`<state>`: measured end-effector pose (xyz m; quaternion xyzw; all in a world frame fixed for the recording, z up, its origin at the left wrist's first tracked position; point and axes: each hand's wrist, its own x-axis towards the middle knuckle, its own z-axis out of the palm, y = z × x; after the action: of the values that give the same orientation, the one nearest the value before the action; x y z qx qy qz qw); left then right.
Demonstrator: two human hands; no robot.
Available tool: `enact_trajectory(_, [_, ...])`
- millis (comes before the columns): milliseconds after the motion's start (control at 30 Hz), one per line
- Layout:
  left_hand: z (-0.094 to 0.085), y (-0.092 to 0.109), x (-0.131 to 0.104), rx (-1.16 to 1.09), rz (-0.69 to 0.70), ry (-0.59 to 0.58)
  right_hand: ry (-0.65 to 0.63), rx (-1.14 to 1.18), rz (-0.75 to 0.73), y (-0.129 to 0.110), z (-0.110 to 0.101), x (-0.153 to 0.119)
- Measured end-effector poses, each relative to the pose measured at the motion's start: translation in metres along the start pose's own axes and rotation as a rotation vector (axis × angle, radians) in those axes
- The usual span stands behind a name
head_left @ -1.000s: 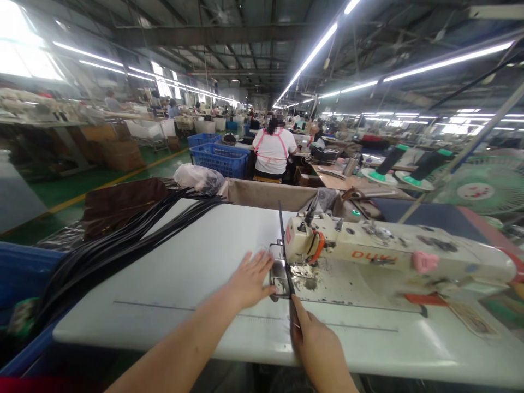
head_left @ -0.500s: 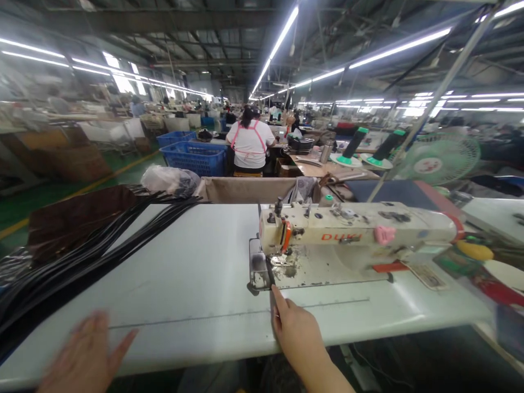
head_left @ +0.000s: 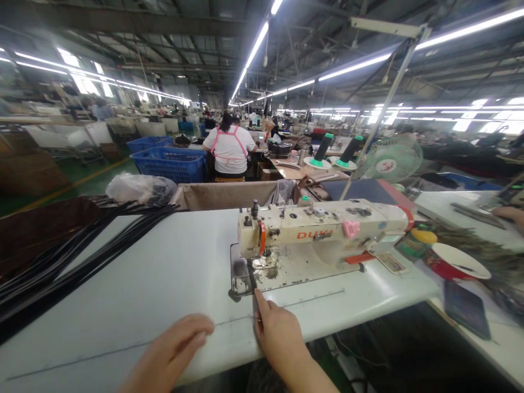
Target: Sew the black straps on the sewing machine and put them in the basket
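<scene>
My right hand point(head_left: 278, 333) rests at the front edge of the sewing machine point(head_left: 323, 234). Its index finger points forward onto a narrow black strip point(head_left: 252, 276) that runs back to the presser foot, and the other fingers are curled in. The strip's near end is hidden under the hand. My left hand point(head_left: 176, 349) hovers over the white tabletop point(head_left: 172, 273), left of my right hand. Its fingers are stretched together with the thumb slightly apart, and nothing shows in them. Many long black strips point(head_left: 94, 245) lie in a bundle on the table's left side.
A ruler line point(head_left: 303, 299) runs along the tabletop's front. Behind the machine hangs a beige cloth bin point(head_left: 225, 195). A green fan point(head_left: 393, 161), thread cones point(head_left: 323, 147) and blue crates point(head_left: 172, 166) stand beyond. One co-worker point(head_left: 231, 147) sits ahead. A phone point(head_left: 466, 308) lies at right.
My left hand has moved right, from the table's left front towards my right hand, its fingers drawn closer together. My right hand stays at the strip. The view has turned right.
</scene>
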<state>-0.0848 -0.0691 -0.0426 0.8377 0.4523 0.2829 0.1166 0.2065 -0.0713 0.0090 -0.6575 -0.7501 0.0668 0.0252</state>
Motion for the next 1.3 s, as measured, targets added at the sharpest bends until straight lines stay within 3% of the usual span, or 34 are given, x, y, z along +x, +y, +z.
enact_trajectory(100, [0.036, 0.029, 0.062, 0.003, 0.061, -0.016, -0.030, 0.037, -0.013, 0.000, -0.006, -0.004])
enact_trajectory(200, [0.068, 0.044, 0.100, 0.091, 0.028, -0.094, -0.029, 0.070, -0.031, 0.000, -0.006, -0.009])
enact_trajectory(300, [0.081, 0.049, 0.113, 0.149, 0.006, -0.098, 0.058, 0.136, -0.060, 0.006, -0.002, -0.015])
enact_trajectory(400, [0.083, 0.049, 0.110, 0.171, 0.052, -0.025, 0.242, 0.206, -0.095, 0.023, -0.006, -0.019])
enact_trajectory(500, [0.087, 0.047, 0.102, 0.206, 0.124, 0.024, 0.538, 0.247, -0.118, 0.051, -0.035, -0.013])
enact_trajectory(600, [0.096, 0.042, 0.099, 0.278, 0.158, 0.068, 0.843, 0.199, -0.090, 0.080, -0.085, 0.005])
enact_trajectory(667, [0.102, 0.039, 0.099, 0.319, 0.165, 0.104, 0.969, 0.118, -0.056, 0.096, -0.120, 0.021])
enact_trajectory(733, [0.108, 0.036, 0.099, 0.344, 0.173, 0.141, 0.989, 0.020, -0.012, 0.108, -0.150, 0.039])
enact_trajectory(833, [0.114, 0.029, 0.099, 0.397, 0.216, 0.199, 0.865, -0.076, -0.028, 0.120, -0.179, 0.064])
enact_trajectory(967, [0.119, 0.020, 0.100, 0.452, 0.300, 0.271, 0.684, -0.136, -0.119, 0.127, -0.197, 0.087])
enact_trajectory(1100, [0.120, 0.016, 0.104, 0.449, 0.364, 0.349, 0.615, -0.203, -0.101, 0.131, -0.206, 0.096])
enact_trajectory(1200, [0.120, 0.016, 0.106, 0.449, 0.392, 0.366, 0.697, -0.222, -0.035, 0.134, -0.206, 0.093])
enact_trajectory(1300, [0.121, 0.016, 0.107, 0.420, 0.381, 0.369, 0.898, -0.169, -0.095, 0.130, -0.187, 0.077])
